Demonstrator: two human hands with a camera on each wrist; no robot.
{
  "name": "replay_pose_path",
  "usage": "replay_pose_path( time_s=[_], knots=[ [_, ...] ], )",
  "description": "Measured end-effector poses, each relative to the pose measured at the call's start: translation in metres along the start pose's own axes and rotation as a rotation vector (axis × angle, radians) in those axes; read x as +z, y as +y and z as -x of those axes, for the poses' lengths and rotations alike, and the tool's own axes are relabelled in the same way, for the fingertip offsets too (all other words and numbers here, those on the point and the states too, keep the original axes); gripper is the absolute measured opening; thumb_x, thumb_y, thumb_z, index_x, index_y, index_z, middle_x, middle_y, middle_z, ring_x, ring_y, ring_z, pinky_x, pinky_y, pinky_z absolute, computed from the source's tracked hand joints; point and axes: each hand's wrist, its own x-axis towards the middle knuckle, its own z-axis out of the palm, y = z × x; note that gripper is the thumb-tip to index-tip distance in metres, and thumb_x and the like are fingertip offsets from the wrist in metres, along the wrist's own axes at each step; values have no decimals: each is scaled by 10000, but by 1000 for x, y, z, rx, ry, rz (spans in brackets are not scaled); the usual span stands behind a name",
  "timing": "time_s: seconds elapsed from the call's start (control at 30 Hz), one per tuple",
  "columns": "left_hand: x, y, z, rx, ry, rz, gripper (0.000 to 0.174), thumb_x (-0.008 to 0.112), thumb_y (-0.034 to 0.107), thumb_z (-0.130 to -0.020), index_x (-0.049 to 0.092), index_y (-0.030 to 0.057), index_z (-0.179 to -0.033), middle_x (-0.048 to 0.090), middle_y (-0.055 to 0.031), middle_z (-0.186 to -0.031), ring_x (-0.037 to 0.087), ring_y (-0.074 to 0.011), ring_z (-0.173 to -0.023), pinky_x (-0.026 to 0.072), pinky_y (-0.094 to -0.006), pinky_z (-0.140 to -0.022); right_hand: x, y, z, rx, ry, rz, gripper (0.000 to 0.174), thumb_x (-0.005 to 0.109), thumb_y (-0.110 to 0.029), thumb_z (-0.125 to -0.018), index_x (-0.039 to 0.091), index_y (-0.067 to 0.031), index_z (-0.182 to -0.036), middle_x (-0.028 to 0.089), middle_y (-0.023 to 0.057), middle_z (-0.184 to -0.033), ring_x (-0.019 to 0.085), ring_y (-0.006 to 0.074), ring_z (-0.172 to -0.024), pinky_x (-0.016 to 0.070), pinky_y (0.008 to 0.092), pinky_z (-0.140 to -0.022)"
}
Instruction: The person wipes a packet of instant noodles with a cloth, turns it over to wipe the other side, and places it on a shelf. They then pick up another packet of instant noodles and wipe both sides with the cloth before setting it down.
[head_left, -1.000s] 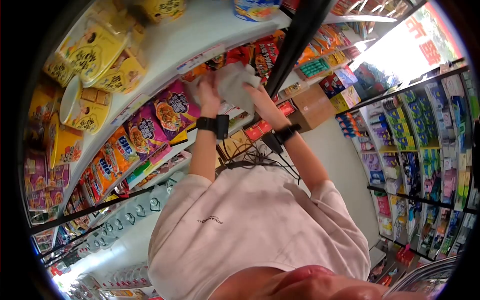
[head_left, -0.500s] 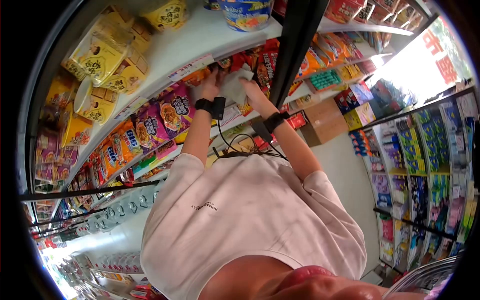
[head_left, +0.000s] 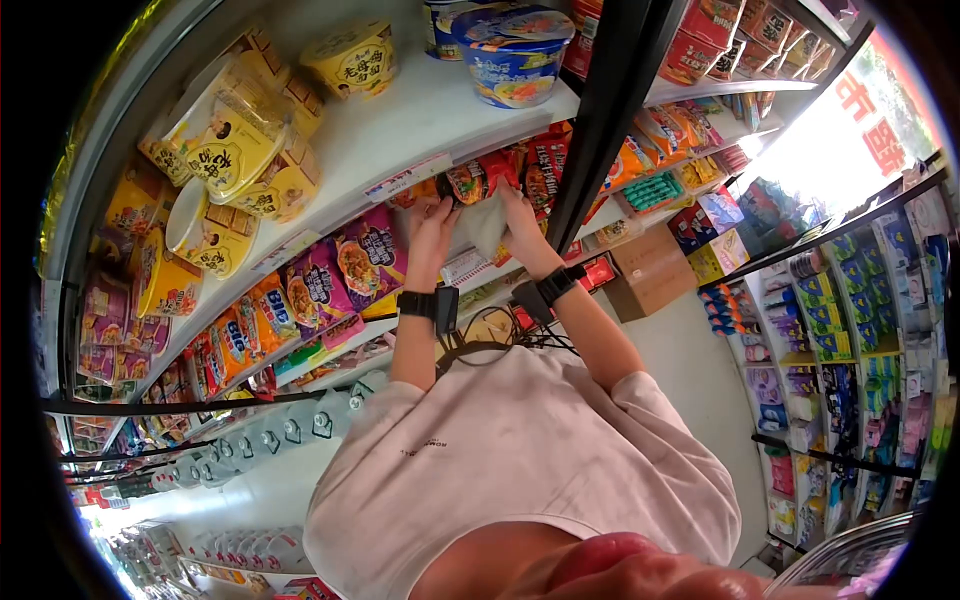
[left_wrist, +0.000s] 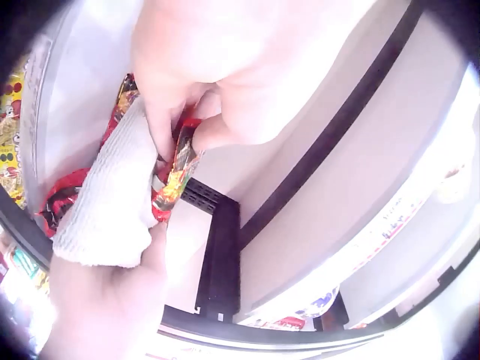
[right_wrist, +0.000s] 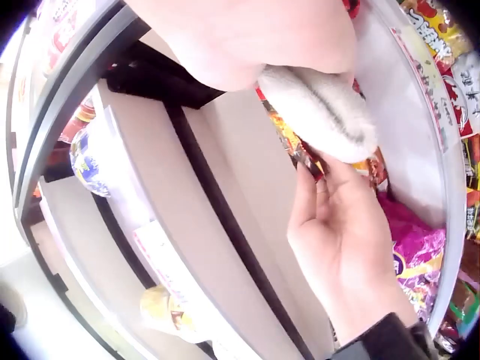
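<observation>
Okay, left hand [head_left: 430,232] is pinching a red packet [left_wrist: 175,180] by its edge, right hand [head_left: 522,235] gripping a white cloth [right_wrist: 319,116] over it, up at 12 o'clock in the head view. From there, orange packs [head_left: 234,338] reading "BIG" sit at 8, yellow tubs [head_left: 232,150] with black Chinese lettering between 9 and 10.

White shelf [right_wrist: 399,142] w/ price strip [right_wrist: 426,86], purple pkts [head_left: 366,258], orange pkts [head_left: 268,308] alongside, red pkts [head_left: 546,168] nr blk post [head_left: 606,110]

Daylight glares white at the head view's upper right. Both wrist views look overexposed and washed out; dark, curved distortion rims every frame.
</observation>
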Motion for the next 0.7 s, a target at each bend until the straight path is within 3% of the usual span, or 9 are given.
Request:
replay_pose_path(
  time_s=[0.07,0.27,0.3,0.4,0.43,0.53,0.57,0.67,0.7],
  knots=[
    [2,15,13,-3,-94,3,144,591,-57,-923,514,60,-893,601,-63,-1011,600,-202,-1032,477,-388,-1008,17,-5,21,-53,44,60,345,686,-354,-940,610,-43,-1070,656,55,-934,649,171,-809,530,352,-710],
    [-12,24,41,-67,-250,47,186,602,-78,-909,497,67,-862,637,-65,-1060,614,-151,-955,473,-295,-856,40,-10,73,-237,171,265,279,694,-309,-943,638,-41,-997,637,-4,-821,611,106,-704,491,309,-637],
    [-21,17,42,-85,-284,105,160,620,-62,-900,524,57,-949,641,-70,-1077,609,-146,-931,476,-302,-855,33,-9,76,-291,72,306,273,682,-301,-952,647,-33,-998,623,-31,-816,573,69,-726,474,280,-653],
    [-5,31,64,-290,-244,176,261,641,25,-921,531,39,-1158,627,-81,-1148,603,-171,-1012,470,-321,-895,9,-12,93,-342,111,586,275,669,-298,-961,664,-26,-1001,615,-49,-816,527,41,-749,455,244,-683],
    [-13,25,67,-342,-298,290,464,655,149,-949,457,42,-1355,594,-83,-1267,574,-188,-1134,461,-351,-956,10,-17,103,-369,124,634,263,649,-287,-974,677,-27,-1007,609,-58,-824,505,33,-778,444,231,-714],
    [-12,19,73,-554,-302,422,543,576,291,-1004,388,58,-1457,534,-93,-1391,522,-239,-1267,404,-410,-1085,7,-23,138,-457,179,783,255,639,-270,-982,669,-23,-1035,620,-56,-848,519,35,-788,448,238,-718],
    [-3,18,81,-561,-212,428,481,583,288,-1004,459,50,-1403,570,-84,-1360,541,-235,-1250,430,-423,-1060,29,-40,165,-262,225,803,260,636,-264,-984,665,-21,-1070,626,-52,-864,524,35,-800,451,238,-730],
    [8,19,89,-653,-90,311,428,636,193,-975,497,68,-1360,565,-62,-1373,583,-197,-1191,462,-389,-1015,-1,-38,179,-381,44,963,271,635,-269,-984,661,-19,-1087,614,-55,-848,515,33,-787,444,228,-721],
    [13,19,92,-654,-117,343,398,645,154,-965,520,69,-1334,598,-65,-1314,613,-203,-1144,485,-390,-994,-10,-38,184,-373,82,995,261,628,-271,-988,659,-22,-1062,599,-46,-825,508,38,-771,434,221,-709]
  ],
)
